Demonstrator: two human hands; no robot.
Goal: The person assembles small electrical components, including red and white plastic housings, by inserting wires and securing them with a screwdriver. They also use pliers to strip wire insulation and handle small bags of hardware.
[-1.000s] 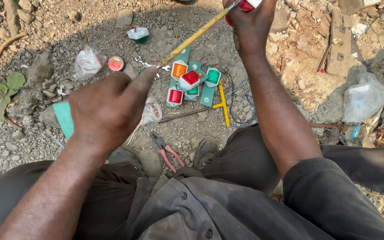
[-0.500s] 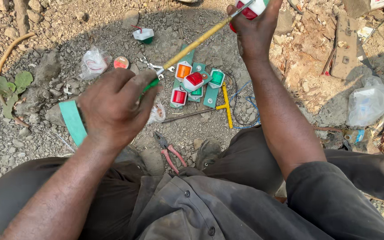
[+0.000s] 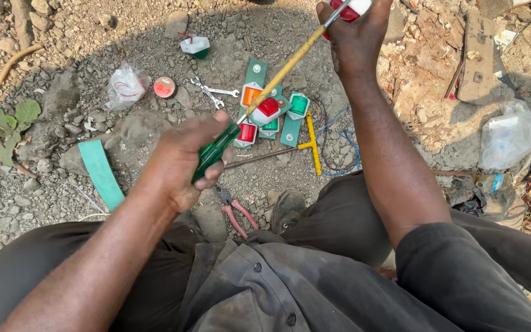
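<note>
Two bare hands are working over gravelly ground [image 3: 62,37], as I am watching from afar. I am seeing the left hand [image 3: 185,161], fingers wrapped tight, gripping the green handle of a long screwdriver [image 3: 259,95]. Its yellow shaft is slanting up to a red and white lamp unit [image 3: 353,8], which the right hand [image 3: 354,37] is clutching at the frame's top edge. I judge a screw is being driven; next calls for steady twisting pressure. Similar small lamps [image 3: 268,110], pliers [image 3: 236,212] and spanners [image 3: 213,93] are lying below.
</note>
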